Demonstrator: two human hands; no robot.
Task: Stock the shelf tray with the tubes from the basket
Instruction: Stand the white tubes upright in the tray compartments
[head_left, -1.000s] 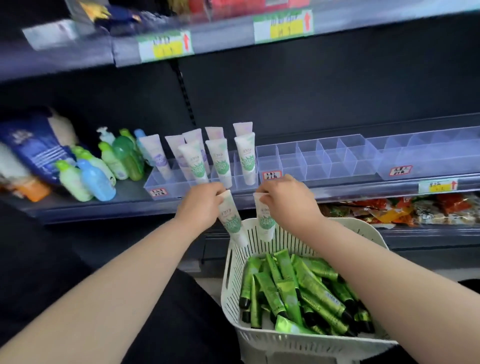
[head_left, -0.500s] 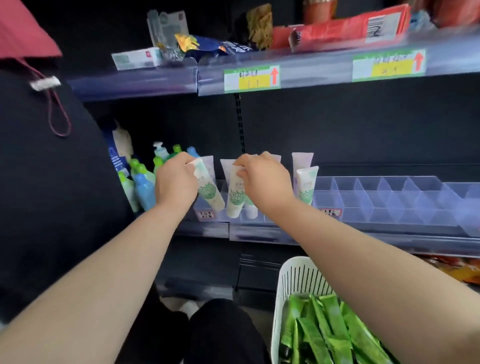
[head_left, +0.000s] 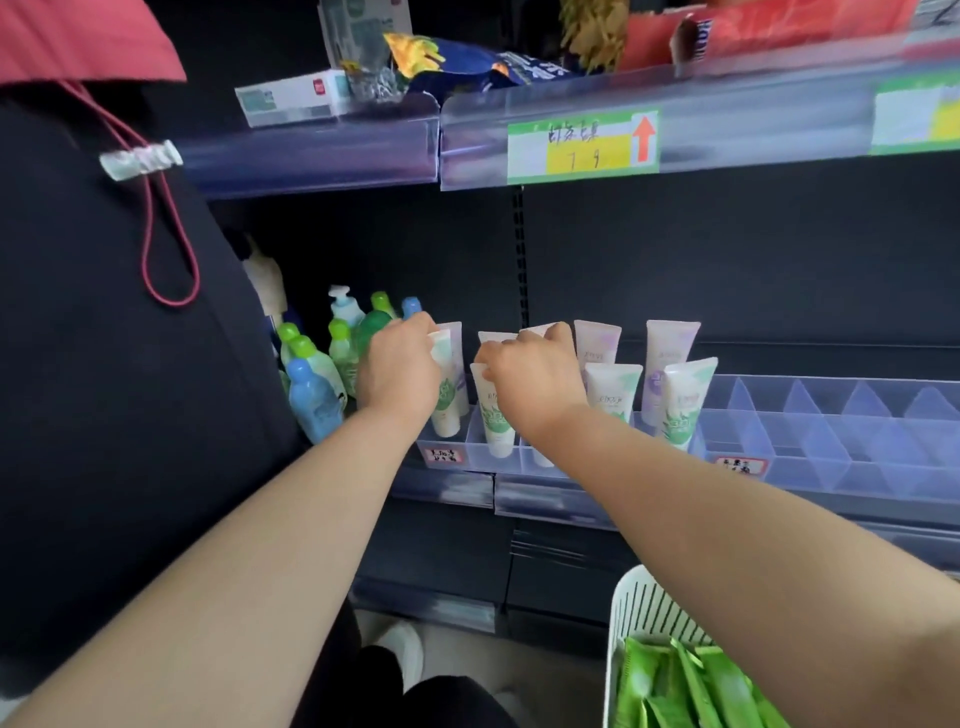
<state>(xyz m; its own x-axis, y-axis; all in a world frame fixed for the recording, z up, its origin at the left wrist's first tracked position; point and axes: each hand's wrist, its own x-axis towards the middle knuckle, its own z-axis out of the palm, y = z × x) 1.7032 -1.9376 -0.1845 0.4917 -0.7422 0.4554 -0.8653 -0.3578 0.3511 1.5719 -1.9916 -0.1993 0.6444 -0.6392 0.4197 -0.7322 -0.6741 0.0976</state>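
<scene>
A clear divided shelf tray (head_left: 789, 447) runs along the middle shelf. White tubes with green or purple prints stand upright in its left compartments, among them a green-print tube (head_left: 683, 402) and a purple-print tube (head_left: 667, 345). My left hand (head_left: 397, 371) grips a white green-print tube (head_left: 445, 410) standing in the leftmost front compartment. My right hand (head_left: 532, 379) holds the top of another white green-print tube (head_left: 496, 421) set in the compartment beside it. The white slotted basket (head_left: 636, 618) at bottom right holds several green tubes (head_left: 691, 691).
Green and blue bottles (head_left: 317, 384) stand on the shelf left of the tray. The tray's right compartments hold nothing. An upper shelf with a price label (head_left: 582, 145) carries snack bags. A person in black clothing (head_left: 104, 364) stands close at the left.
Both hands rose from the basket with a tube each and lowered the tubes into the left front compartments. The view shifted up and left, leaving only a corner of the basket.
</scene>
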